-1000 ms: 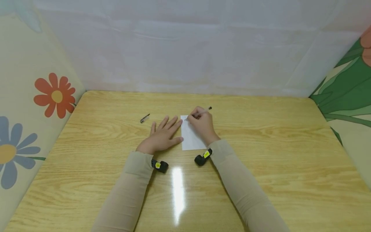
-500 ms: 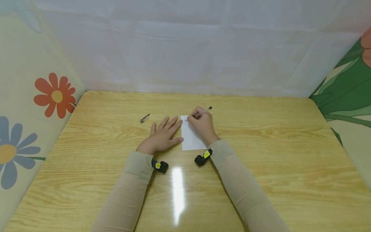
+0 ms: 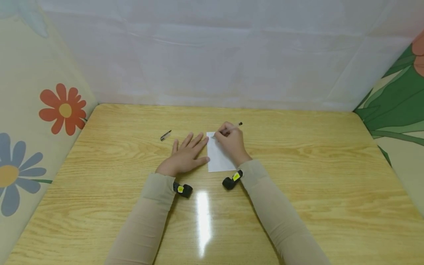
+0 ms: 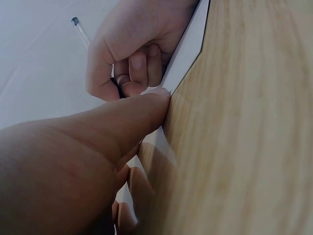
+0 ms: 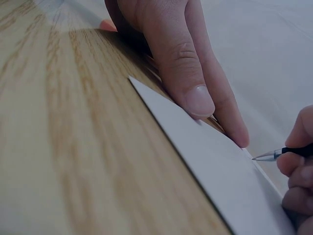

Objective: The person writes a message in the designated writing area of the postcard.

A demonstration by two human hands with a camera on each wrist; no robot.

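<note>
A white sheet of paper [image 3: 216, 158] lies on the wooden table. My right hand [image 3: 232, 143] pinches a pen [image 5: 268, 156] with a clear barrel, and the pen's tip meets the paper near its top left, where small dark marks show. My left hand [image 3: 183, 156] rests flat with fingers spread, its thumb and index fingertips at the paper's left edge. In the right wrist view the left thumb [image 5: 198, 100] presses on that edge. The left wrist view shows the right hand [image 4: 142, 44] curled beyond the left thumb [image 4: 156, 100].
A pen cap [image 3: 165, 135] lies on the table [image 3: 314, 165] beyond the left fingers. White sheeting [image 3: 225, 55] hangs behind the table's far edge. Flower-patterned panels [image 3: 20, 92] stand at both sides.
The pen has shifted and tilted slightly in my right hand, with its tip working over the small marks at the paper's top left. My left hand has stayed in place.
</note>
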